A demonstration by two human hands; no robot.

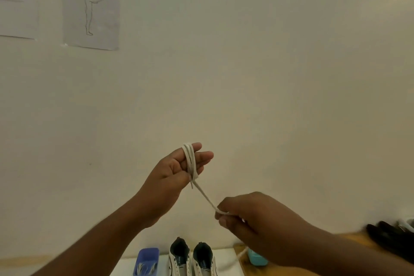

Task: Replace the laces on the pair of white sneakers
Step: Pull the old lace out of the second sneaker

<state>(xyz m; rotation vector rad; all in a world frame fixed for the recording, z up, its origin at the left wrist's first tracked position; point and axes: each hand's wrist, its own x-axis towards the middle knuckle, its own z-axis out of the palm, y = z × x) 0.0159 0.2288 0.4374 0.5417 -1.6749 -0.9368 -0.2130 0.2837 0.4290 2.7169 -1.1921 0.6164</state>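
A white shoelace (pixel 202 195) is coiled several times around the fingers of my left hand (pixel 173 177), which is raised in front of the wall. The lace runs taut down to my right hand (pixel 251 217), which pinches it between thumb and fingers; its loose tail hangs below that hand toward the table. Two white sneakers (pixel 192 260) with dark linings stand side by side at the bottom edge, their eyelets without laces.
A blue container (pixel 146 260) holding pale laces sits left of the sneakers. A teal object (pixel 257 259) lies to their right on a wooden table (pixel 253 270). Dark objects (pixel 389 237) sit at far right. Two paper sheets (pixel 90 9) hang on the wall.
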